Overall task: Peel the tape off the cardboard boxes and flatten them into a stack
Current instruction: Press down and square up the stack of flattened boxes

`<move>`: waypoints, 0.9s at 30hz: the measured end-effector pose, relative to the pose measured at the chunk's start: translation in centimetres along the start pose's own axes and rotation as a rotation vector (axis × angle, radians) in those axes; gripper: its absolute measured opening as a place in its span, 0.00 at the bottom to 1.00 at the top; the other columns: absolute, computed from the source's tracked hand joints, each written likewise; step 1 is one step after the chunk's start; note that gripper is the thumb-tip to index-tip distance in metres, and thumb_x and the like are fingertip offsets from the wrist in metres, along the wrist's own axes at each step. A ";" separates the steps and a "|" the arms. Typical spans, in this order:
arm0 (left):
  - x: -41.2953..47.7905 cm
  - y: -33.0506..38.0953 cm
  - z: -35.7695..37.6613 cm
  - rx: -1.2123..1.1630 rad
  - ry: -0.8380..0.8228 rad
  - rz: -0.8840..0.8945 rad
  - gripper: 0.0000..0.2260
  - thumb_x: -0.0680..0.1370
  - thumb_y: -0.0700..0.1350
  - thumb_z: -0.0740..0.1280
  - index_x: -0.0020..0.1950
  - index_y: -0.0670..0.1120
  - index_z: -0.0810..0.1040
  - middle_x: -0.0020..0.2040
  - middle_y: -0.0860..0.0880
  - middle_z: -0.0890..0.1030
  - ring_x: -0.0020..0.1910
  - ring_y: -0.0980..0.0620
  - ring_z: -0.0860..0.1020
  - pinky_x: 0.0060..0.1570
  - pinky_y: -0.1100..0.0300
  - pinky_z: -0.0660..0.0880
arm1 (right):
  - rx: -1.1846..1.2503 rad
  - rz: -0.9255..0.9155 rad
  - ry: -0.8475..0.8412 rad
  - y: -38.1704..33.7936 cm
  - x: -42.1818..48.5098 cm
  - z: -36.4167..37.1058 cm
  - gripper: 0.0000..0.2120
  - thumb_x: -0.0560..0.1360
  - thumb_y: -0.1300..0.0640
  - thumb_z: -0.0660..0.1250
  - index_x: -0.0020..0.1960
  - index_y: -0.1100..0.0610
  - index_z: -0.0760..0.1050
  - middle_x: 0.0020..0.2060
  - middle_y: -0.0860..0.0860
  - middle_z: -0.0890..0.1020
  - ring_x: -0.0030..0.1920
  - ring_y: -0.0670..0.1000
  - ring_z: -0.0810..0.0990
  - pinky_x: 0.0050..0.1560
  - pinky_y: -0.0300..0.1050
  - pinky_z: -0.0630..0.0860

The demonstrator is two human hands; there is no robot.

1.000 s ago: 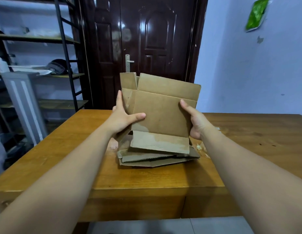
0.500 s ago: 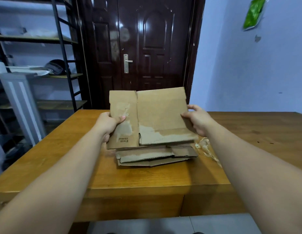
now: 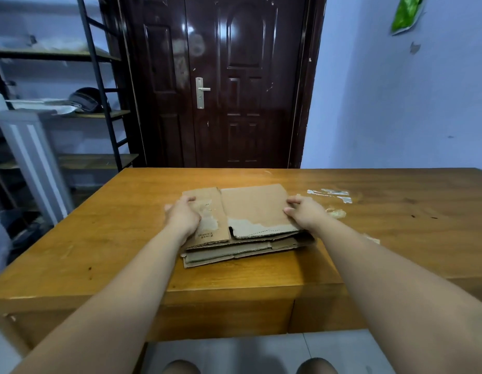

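Observation:
A flattened brown cardboard box (image 3: 250, 209), with torn pale patches where tape came off, lies on top of a stack of flattened boxes (image 3: 234, 253) in the middle of the wooden table (image 3: 126, 238). My left hand (image 3: 182, 215) grips its left edge, thumb on top. At the right edge my right hand (image 3: 306, 214) holds the box with curled fingers, the fingertips on the upper face. Peeled clear tape scraps (image 3: 333, 194) lie on the table to the right of the stack.
A crumpled tape piece (image 3: 335, 213) sits just beyond my right hand. A dark door (image 3: 221, 82) stands behind the table, a metal shelf rack (image 3: 72, 112) to the left, a blue wall to the right. My knees show below the table's front edge.
The box was upright and open in my hands, then folded flat in the air. Now both hands have lowered it onto the stack.

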State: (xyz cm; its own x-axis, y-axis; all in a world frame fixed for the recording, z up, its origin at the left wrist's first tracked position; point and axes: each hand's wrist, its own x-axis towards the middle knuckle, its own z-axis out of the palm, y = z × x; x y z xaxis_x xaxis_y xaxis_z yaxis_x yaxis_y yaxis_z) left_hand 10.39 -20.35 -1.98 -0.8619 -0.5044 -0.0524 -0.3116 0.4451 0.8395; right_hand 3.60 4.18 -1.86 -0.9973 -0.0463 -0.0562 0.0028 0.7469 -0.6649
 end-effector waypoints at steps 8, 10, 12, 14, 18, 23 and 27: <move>-2.8 1.5 6.1 0.631 -0.110 0.391 0.27 0.79 0.65 0.51 0.74 0.56 0.63 0.78 0.49 0.58 0.76 0.43 0.54 0.73 0.42 0.47 | -0.190 -0.023 0.106 0.7 -0.4 1.5 0.20 0.81 0.48 0.57 0.72 0.46 0.67 0.67 0.55 0.73 0.62 0.57 0.75 0.56 0.44 0.69; -3.0 1.0 7.2 0.730 -0.119 0.415 0.32 0.76 0.69 0.45 0.76 0.56 0.58 0.79 0.49 0.55 0.77 0.40 0.51 0.73 0.40 0.46 | -0.307 -0.018 0.151 0.7 -1.0 2.3 0.19 0.82 0.47 0.53 0.71 0.45 0.68 0.65 0.58 0.69 0.59 0.59 0.75 0.59 0.50 0.69; -3.1 0.8 7.6 0.788 -0.079 0.448 0.32 0.76 0.70 0.45 0.76 0.56 0.57 0.78 0.49 0.56 0.76 0.39 0.51 0.72 0.39 0.47 | -0.516 -0.018 0.242 0.9 -1.6 3.1 0.19 0.82 0.47 0.50 0.67 0.46 0.73 0.63 0.58 0.67 0.63 0.61 0.68 0.65 0.57 0.63; -3.0 0.7 7.5 0.807 -0.063 0.467 0.31 0.76 0.70 0.46 0.75 0.56 0.59 0.77 0.49 0.58 0.76 0.40 0.54 0.72 0.40 0.49 | -0.551 -0.040 0.283 1.0 -2.0 3.4 0.19 0.82 0.49 0.49 0.66 0.48 0.74 0.68 0.58 0.66 0.70 0.63 0.58 0.70 0.61 0.55; -2.0 0.7 7.1 0.819 -0.075 0.478 0.31 0.75 0.70 0.48 0.74 0.57 0.61 0.77 0.50 0.61 0.75 0.42 0.56 0.72 0.42 0.50 | -0.258 -0.097 0.191 1.1 -1.6 4.1 0.21 0.80 0.51 0.52 0.71 0.56 0.68 0.70 0.60 0.68 0.70 0.59 0.67 0.67 0.50 0.65; -0.2 0.2 6.8 0.804 -0.036 0.506 0.31 0.74 0.71 0.50 0.71 0.57 0.65 0.74 0.50 0.66 0.74 0.44 0.59 0.71 0.44 0.52 | -0.234 -0.096 0.197 0.4 -1.2 4.8 0.26 0.80 0.46 0.55 0.73 0.57 0.65 0.73 0.60 0.64 0.70 0.59 0.68 0.66 0.49 0.66; 1.0 -0.2 6.2 0.807 0.065 0.557 0.29 0.74 0.71 0.51 0.66 0.54 0.71 0.67 0.49 0.71 0.68 0.46 0.66 0.69 0.46 0.58 | -0.216 -0.118 0.231 -0.2 -0.4 6.0 0.26 0.80 0.45 0.53 0.74 0.56 0.64 0.76 0.57 0.59 0.73 0.58 0.60 0.70 0.50 0.61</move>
State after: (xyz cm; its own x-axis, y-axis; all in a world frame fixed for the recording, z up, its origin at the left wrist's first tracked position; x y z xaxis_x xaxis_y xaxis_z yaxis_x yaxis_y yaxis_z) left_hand 7.13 -16.34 -5.61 -0.9522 -0.0979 0.2895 -0.0677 0.9913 0.1125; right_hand 4.44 0.08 -6.21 -0.9802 -0.0077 0.1980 -0.1042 0.8700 -0.4819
